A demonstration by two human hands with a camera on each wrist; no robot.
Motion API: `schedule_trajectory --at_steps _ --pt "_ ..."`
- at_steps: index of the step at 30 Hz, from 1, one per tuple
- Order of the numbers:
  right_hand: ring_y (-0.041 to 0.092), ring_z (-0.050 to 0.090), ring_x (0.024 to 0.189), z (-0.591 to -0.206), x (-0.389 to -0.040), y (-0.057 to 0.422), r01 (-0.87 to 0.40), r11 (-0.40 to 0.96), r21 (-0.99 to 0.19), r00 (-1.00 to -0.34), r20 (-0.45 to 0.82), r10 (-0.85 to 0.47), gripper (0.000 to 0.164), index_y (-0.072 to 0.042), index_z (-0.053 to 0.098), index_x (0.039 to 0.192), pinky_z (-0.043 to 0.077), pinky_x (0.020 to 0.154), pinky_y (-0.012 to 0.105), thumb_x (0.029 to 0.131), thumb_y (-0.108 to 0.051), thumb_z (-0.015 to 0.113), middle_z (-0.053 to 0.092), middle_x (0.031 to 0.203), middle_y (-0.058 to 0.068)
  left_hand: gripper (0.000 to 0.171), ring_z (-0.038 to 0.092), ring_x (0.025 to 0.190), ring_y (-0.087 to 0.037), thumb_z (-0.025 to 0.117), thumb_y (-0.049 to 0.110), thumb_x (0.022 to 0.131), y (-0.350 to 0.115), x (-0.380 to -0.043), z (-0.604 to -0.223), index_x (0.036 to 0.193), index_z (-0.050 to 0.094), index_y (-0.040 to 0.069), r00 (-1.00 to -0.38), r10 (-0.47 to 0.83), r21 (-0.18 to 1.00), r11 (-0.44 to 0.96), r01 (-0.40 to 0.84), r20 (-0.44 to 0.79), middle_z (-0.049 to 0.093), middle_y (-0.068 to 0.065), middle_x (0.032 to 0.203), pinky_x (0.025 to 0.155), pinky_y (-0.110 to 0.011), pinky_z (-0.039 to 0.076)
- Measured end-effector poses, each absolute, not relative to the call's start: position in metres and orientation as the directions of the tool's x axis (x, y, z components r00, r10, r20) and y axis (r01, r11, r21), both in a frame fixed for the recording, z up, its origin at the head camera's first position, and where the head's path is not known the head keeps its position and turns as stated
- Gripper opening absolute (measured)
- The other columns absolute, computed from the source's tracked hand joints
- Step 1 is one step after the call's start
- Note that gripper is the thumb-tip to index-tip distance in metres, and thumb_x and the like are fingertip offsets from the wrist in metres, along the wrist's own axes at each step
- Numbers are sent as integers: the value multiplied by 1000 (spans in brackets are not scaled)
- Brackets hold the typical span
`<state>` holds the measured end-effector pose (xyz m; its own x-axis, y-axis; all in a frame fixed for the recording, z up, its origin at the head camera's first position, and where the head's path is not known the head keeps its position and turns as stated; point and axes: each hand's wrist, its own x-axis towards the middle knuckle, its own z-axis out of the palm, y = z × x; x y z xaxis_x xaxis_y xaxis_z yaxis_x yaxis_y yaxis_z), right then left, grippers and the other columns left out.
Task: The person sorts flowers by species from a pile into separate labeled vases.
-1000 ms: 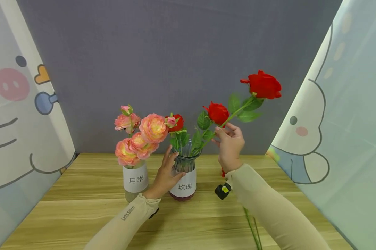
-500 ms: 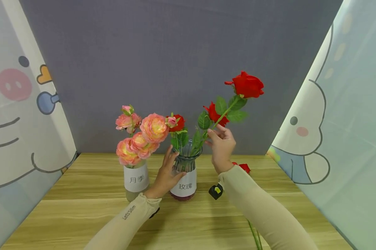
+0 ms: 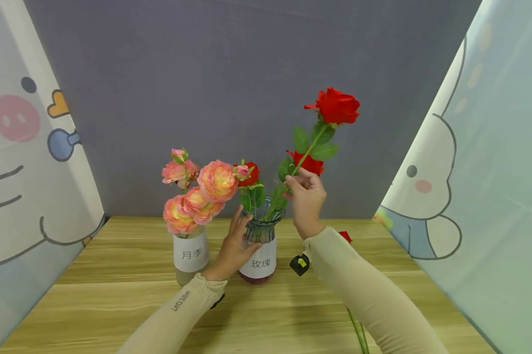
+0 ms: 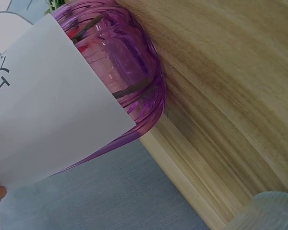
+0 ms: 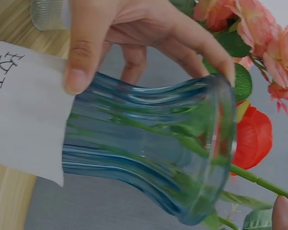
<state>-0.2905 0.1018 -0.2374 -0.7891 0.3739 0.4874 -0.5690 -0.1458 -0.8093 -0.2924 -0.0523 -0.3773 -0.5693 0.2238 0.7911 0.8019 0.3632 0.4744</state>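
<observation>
My left hand (image 3: 232, 248) holds the ribbed glass vase (image 3: 262, 233), its thumb on the white label and its fingers against the neck and rim. In the left wrist view the vase base (image 4: 129, 57) looks purple, with stem ends inside. My right hand (image 3: 309, 199) pinches the stem of a long red rose (image 3: 336, 106) above and right of the vase. That stem (image 5: 259, 181) slants down to the vase mouth in the right wrist view. One red rose (image 3: 310, 163) stands behind the right hand, and another red rose (image 3: 249, 173) leans to the left side.
Left of the glass vase stands a labelled ribbed vase (image 3: 191, 253) of pink-orange flowers (image 3: 217, 181). Green stems (image 3: 357, 329) and a red bloom (image 3: 345, 236) lie on the wooden table (image 3: 115, 300), partly under the right sleeve. A grey cloth wall (image 3: 266, 88) rises behind.
My right hand has moved left toward the vase with the rose, whose stem now stands steeper over the mouth. The left hand has kept its hold on the vase.
</observation>
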Motion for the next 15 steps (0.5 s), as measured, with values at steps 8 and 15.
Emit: schedule_trajectory --at_steps 8,15 --pt "12 63 70 -253 -292 101 -505 -93 -858 -834 458 307 32 4 59 118 55 60 25 87 2 67 62 81 3 79 45 118 -52 79 -9 71 -52 -292 -378 133 32 2 -554 231 456 367 811 799 14 -33 148 73 -52 51" --pt "11 64 68 -268 -295 99 -507 11 -862 -826 490 277 29 6 60 115 55 60 26 87 2 66 65 85 10 79 41 122 -53 79 -8 72 -53 -294 -378 134 32 2 -546 241 441 376 815 803 13 -34 148 76 -53 50"
